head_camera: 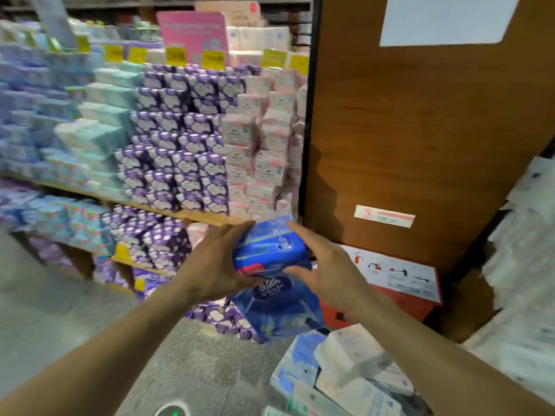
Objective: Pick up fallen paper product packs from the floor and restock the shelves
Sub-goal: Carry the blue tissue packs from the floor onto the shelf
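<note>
Between the left grip (216, 262) and the right grip (327, 271): one blue pack (270, 250), block-shaped, wrapped in glossy crinkled film with white print and a red strip along its lower edge, held clear of the floor level with the lower shelf board. Left grip clasps its left end, thumb across the top; right grip holds the right end, fingers laid over the top corner, thumb on the near face. Directly beneath both grips: a larger blue pack (279, 313), soft-sided, bearing a round dark emblem with white script; whether it is joined to the held one cannot be told. Left of and beyond the left grip: wooden shelves (204, 217) of pale timber boards, carrying tiered stacks of purple packs (180, 169) with white cloud shapes, pink-and-white packs (258, 163) nearest the grips, mint-green packs (102, 127) further left, and blurred pale blue stock at the far left. Yellow price tags (213, 60) along the upper shelf edge, a pink sign (192, 34) above them. Below the left grip: loose purple packs (216, 318) lying on the floor (60, 310), grey speckled concrete. Beyond the right grip: a brown wood-grain panel (420, 130), matte, with a white sheet (444, 19) at its top and a small white-and-red sticker (384, 216) lower down. Just right of the right grip: a red box (399, 304) with a white pictogram label. Nearer the camera than the right grip: a heap of white and pale blue soft packs (345, 370).
</note>
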